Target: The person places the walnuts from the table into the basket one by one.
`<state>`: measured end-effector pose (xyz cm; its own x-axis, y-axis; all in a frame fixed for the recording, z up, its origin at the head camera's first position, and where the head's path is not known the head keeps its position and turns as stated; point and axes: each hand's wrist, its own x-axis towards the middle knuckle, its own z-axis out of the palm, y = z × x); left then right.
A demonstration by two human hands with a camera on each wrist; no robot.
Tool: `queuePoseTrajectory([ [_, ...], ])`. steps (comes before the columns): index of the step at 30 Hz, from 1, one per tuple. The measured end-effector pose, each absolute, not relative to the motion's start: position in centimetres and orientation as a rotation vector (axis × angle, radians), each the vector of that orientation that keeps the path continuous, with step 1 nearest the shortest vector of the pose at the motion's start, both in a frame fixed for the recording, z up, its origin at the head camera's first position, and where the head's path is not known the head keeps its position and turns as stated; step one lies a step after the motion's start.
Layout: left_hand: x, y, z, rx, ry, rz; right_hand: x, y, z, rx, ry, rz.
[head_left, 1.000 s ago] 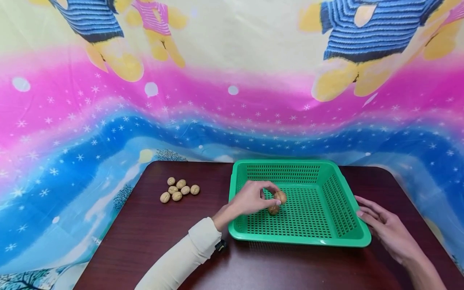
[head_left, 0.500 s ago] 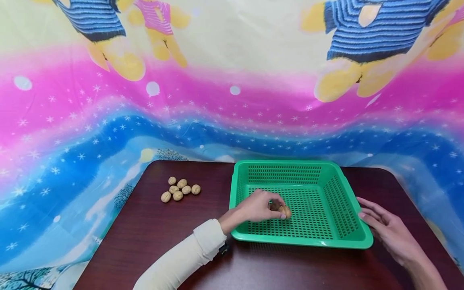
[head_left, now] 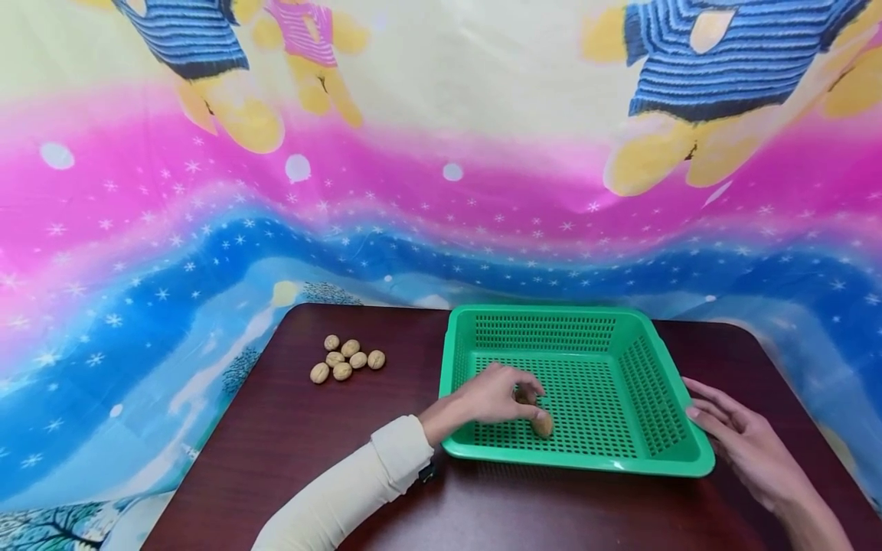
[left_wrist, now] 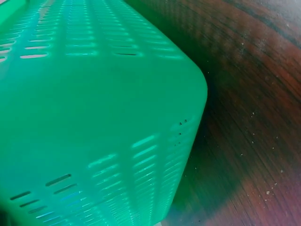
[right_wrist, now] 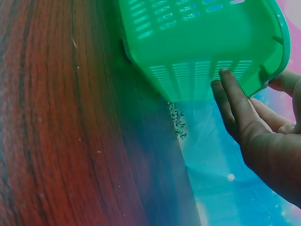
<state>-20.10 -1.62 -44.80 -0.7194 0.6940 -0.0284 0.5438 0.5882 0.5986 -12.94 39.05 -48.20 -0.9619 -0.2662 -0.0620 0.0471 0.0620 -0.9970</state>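
My left hand [head_left: 498, 394] is inside the green plastic basket [head_left: 689, 462], its thumb and fingertips parted. A walnut [head_left: 543, 425] lies on the basket floor just below the thumb tip. Behind the fingers another walnut [head_left: 526, 396] is partly hidden. At the basket's right side my right hand [head_left: 747, 444] touches the rim, fingers fairly straight. The right wrist view has these fingers [right_wrist: 237, 106] resting against the slotted outer wall. Only the basket's outer wall [left_wrist: 103, 103] and the table appear in the left wrist view, not the hand.
Several walnuts [head_left: 341, 371] lie in a loose group on the dark wooden table [head_left: 276, 444], left of the basket. A printed cloth [head_left: 427, 207] hangs behind the table's back edge and spreads along its sides.
My left hand has lowered the walnut it pinched to the basket floor, and its fingers have parted from it. The right hand stays at the rim. The head view has shifted slightly.
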Motion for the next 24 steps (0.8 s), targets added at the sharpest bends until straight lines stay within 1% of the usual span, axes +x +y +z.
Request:
queuePoseTrajectory([
  [16, -20.2, -2.4, -43.8, 0.981, 2.538, 1.067, -12.9, 39.1, -48.2, -0.256, 2.082, -2.034],
  [20, -20.2, -3.4, -42.9, 0.917, 2.562, 1.159, -12.9, 39.1, -48.2, -0.243, 2.110, -2.002],
  [24, -20.6, -5.4, -41.9, 0.870, 2.602, 1.272, -12.9, 39.1, -48.1, -0.247, 2.127, -1.987],
])
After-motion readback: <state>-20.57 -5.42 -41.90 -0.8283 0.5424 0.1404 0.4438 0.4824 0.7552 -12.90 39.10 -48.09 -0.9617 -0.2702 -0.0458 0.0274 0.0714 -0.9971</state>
